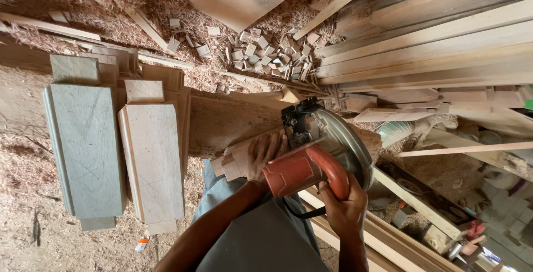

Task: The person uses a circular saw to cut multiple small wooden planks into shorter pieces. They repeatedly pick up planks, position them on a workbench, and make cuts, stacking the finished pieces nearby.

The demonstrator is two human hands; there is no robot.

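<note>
Sawdust-strewn floor; right hand (pixel 345 208) grips orange circular saw (pixel 316 161) mid-frame; left hand (pixel 264 152) presses flat on wood strips (pixel 236 158), just left of the saw.

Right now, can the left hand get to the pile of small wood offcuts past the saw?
Probably not without letting go. The left hand is pressing down wood strips beside the circular saw, and the offcut pile lies beyond a board, looking farther than an easy stretch.

I see an orange-bodied circular saw with a round silver blade guard (pixel 319 150), gripped by its curved handle and sitting over a bundle of short pale wooden strips (pixel 236 158) that lie flat, side by side, pressed down.
</note>
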